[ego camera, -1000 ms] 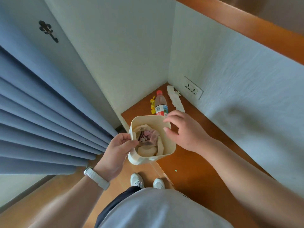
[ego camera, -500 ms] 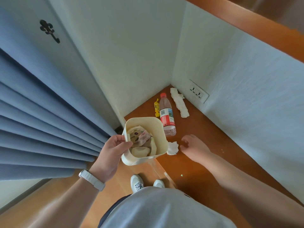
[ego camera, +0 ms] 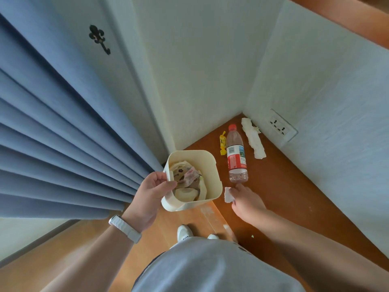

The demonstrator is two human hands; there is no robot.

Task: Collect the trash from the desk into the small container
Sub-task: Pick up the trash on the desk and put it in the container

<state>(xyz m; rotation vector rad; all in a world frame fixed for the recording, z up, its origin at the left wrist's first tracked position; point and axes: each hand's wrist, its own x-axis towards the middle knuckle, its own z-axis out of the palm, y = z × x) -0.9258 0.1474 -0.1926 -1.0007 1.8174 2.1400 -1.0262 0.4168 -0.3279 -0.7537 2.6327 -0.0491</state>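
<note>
My left hand (ego camera: 150, 199) grips the near-left rim of a small cream container (ego camera: 212, 171), held at the desk's left edge. Inside it lie wrappers and crumpled paper. My right hand (ego camera: 247, 202) is down on the brown desk (ego camera: 294, 197), and its fingers pinch a small white crumpled tissue (ego camera: 228, 194) just right of the container. Behind that hand a clear plastic bottle (ego camera: 236, 154) with a red cap and red label lies on its side. A yellow candy wrapper (ego camera: 222, 143) lies left of the bottle, and a long white crumpled tissue (ego camera: 252, 138) lies to its right near the wall.
The desk sits in a white wall corner, with a wall socket (ego camera: 281, 126) just above its surface on the right wall. Blue curtains (ego camera: 52, 144) hang at the left. Wooden floor and my shoes (ego camera: 185, 232) show below the desk's edge.
My right hand left the container's rim, dropped to the desk and took hold of the small white tissue. The container, still in my left hand, shifted slightly left.
</note>
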